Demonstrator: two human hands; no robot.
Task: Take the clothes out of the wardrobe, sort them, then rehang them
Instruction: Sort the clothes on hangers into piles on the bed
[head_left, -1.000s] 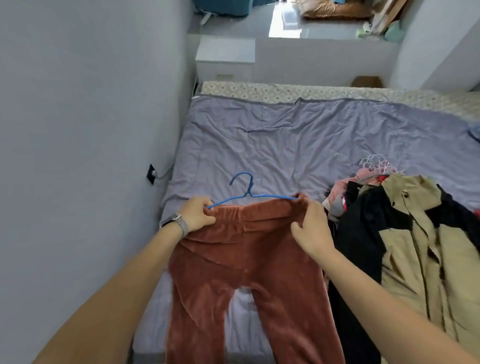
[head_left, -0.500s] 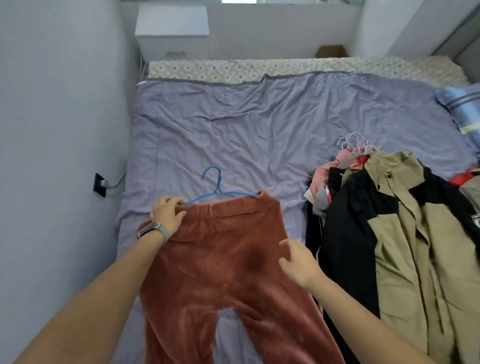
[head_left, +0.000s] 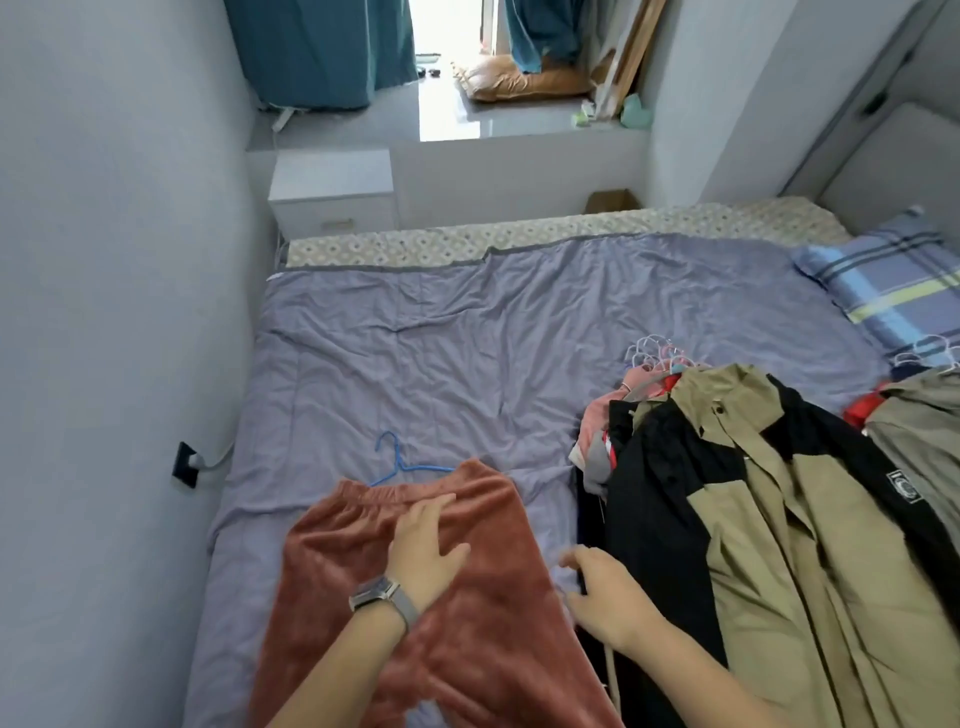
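One pair of rust-brown fleece trousers (head_left: 415, 597), near left. One blue wire hanger (head_left: 400, 462) at its waistband. One khaki-and-black jacket (head_left: 769, 519), near right. One grey jacket (head_left: 919, 447), far right edge. Pale hanger hooks (head_left: 657, 353): one cluster, count unclear. One plaid pillow (head_left: 888, 280). One white nightstand (head_left: 332, 192). One wristwatch (head_left: 382, 595).

rust trousers (head_left: 457, 597) flat on blue hanger (head_left: 400, 465)
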